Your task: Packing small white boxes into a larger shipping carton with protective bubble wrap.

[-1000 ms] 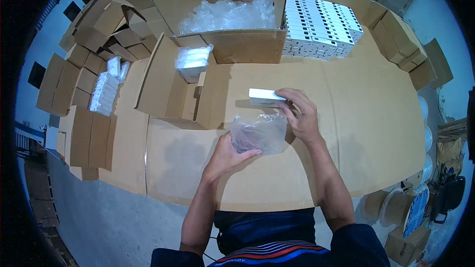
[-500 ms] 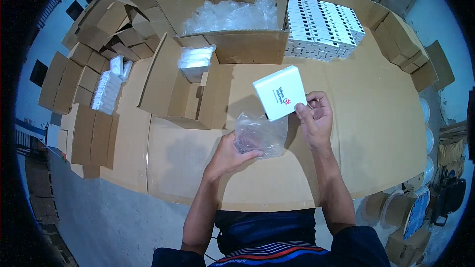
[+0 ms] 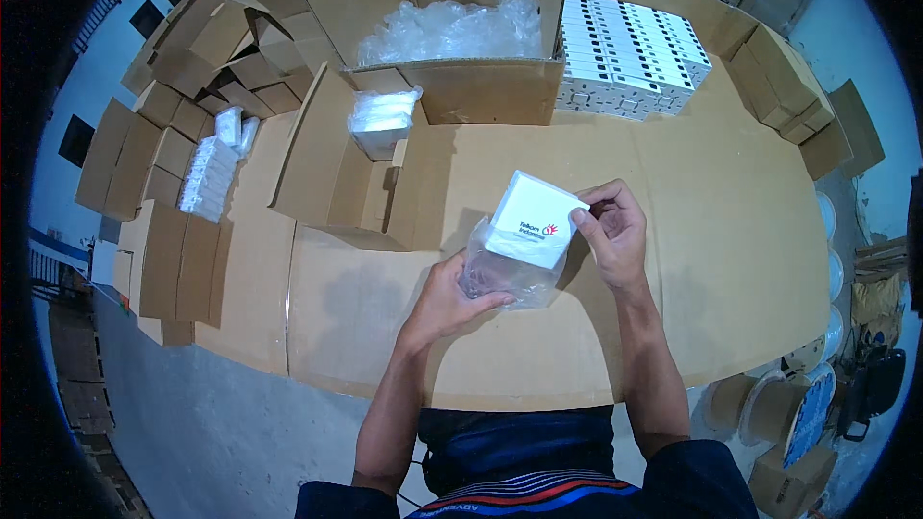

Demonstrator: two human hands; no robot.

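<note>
**Small white box entering a clear bag, head view**

Since half a second ago, the small white box (image 3: 532, 219) has dropped from above the bag to the bag's mouth, its lower edge now set into the clear plastic bag (image 3: 507, 275); a second ago the same box was held edge-on, farther up the table. Both lie just right of centre frame, over the cardboard-covered table (image 3: 731, 259).

Right hand (image 3: 613, 235) — grip closed on the right corner of the white box, thumb at its upper edge, fingers curled behind. Left hand (image 3: 450, 300) — grip closed on the lower left of the bag, fingertips pinching the film, which bunches beneath the box. The two hands stand near each other with box and bag between them.

Surroundings: at upper centre, a large open carton (image 3: 461, 48) filled with crumpled clear plastic; to its right, a block of white boxes (image 3: 630, 53) stacked in tight rows. Left of centre, a smaller open carton (image 3: 336, 168) with a bagged white packet (image 3: 383, 120) resting on its far edge. Flattened cartons (image 3: 163, 221) and further bagged packets (image 3: 207, 173) fill the left of the frame — more folded cartons (image 3: 784, 86) lie at upper right. Reels (image 3: 798, 404) show at lower right, below the table edge.
</note>
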